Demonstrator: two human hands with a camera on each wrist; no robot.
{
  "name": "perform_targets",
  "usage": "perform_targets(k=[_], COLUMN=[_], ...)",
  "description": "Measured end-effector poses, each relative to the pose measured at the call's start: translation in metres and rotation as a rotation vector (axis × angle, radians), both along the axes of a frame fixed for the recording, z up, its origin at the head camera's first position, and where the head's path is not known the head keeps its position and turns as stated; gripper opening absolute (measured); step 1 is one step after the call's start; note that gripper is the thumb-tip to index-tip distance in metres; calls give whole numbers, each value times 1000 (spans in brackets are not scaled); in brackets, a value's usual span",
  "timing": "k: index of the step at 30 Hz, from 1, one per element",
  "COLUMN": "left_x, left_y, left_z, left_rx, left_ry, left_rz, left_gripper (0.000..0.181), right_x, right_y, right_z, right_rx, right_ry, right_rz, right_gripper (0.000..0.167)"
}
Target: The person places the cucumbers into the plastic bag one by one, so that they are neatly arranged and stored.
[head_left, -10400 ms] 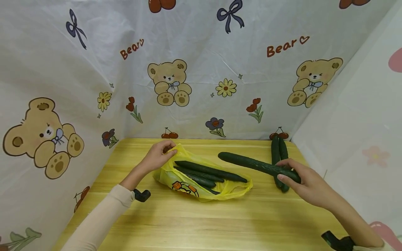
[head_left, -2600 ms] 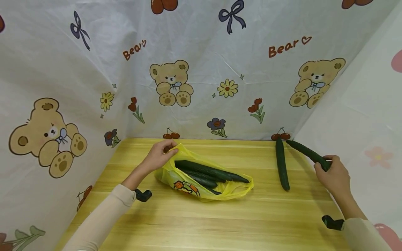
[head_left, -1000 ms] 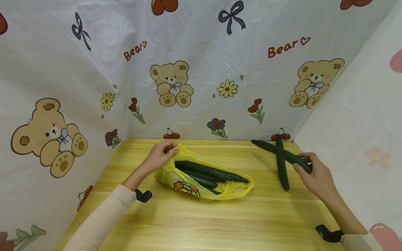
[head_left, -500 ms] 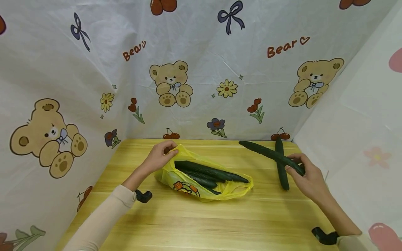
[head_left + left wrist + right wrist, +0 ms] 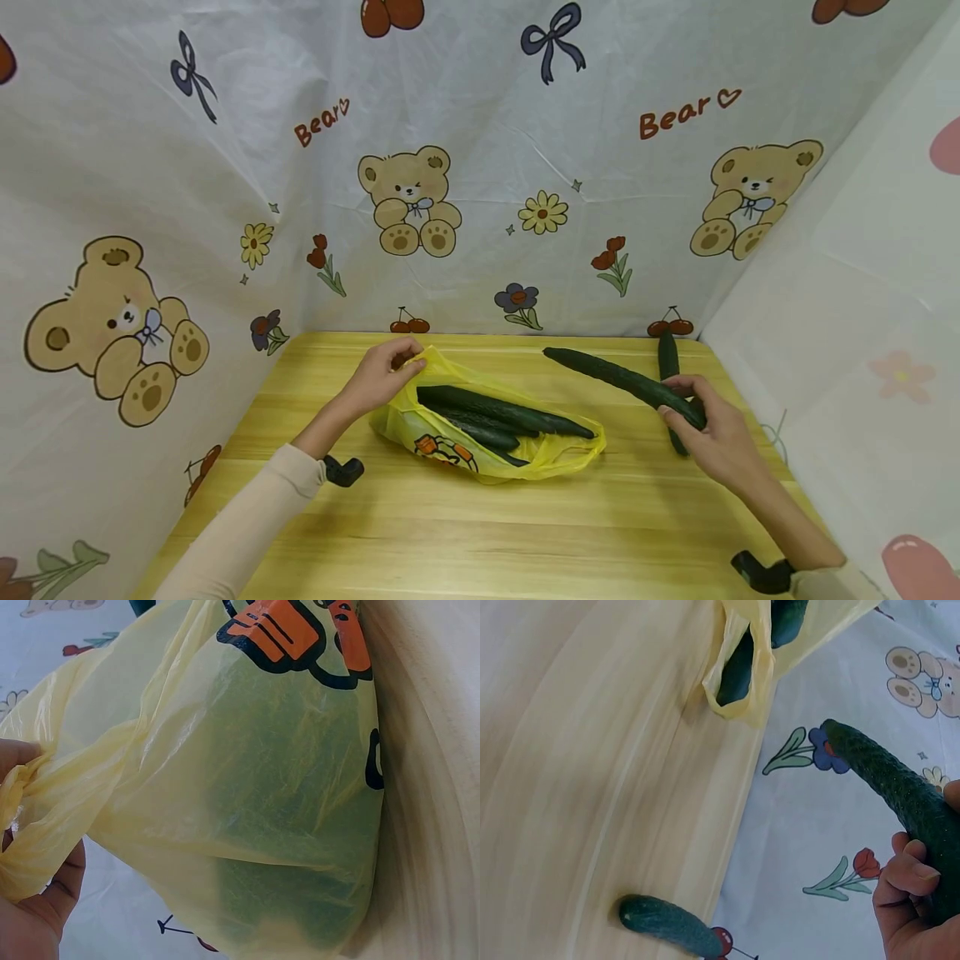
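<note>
Held cucumber: the right hand point(image 5: 716, 433) has its cucumber point(image 5: 615, 375) further left than half a second ago, nearer the bag point(image 5: 401, 427); it is tilted, left tip higher, and does not touch the bag.
Left hand: this hand point(image 5: 382, 375) and the bag are in the same spot as before.
Table cucumber: ten seconds ago two lay on the right; now one point(image 5: 667, 354) lies there, partly behind the held one.
Right grip: fingers and thumb clamped round one end of the cucumber.
Left grip: finger and thumb pinching the bag's top edge.
Cucumber count: one held, one on the table, at least three in the bag point(image 5: 510, 408); I cannot tell if more hide inside.
Bag count: one, yellow, see-through, lying on its side with an orange and black picture.
Table: light yellow wood point(image 5: 480, 533), with stripes.
Walls: white cloth point(image 5: 480, 125) with three bears, two bows, flowers and cherries; a paler sheet point(image 5: 847, 333) on the right.
</note>
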State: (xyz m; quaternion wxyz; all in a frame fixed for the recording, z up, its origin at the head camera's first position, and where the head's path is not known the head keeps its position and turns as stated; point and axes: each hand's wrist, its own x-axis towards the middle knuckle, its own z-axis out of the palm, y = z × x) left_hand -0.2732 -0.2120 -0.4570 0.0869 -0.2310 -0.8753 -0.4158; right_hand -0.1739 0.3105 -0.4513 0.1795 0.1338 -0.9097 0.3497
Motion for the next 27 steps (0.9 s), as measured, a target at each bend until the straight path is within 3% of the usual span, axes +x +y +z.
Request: perform_targets(k=[5, 20, 27], left_x=[1, -2, -4], left_y=[-1, 0, 1], left_z=[0, 1, 1], left_rx=[-2, -12, -7], left_ry=[2, -9, -8], left_rz=[3, 13, 14], left_gripper=[8, 3, 5], right_x=[3, 13, 19], right_y=[-7, -20, -28], right_z=[2, 1, 4], right_rx=[17, -66, -114], right_ry=[-4, -17, -4], right_rz=[19, 149, 242], right_gripper=[35, 37, 41])
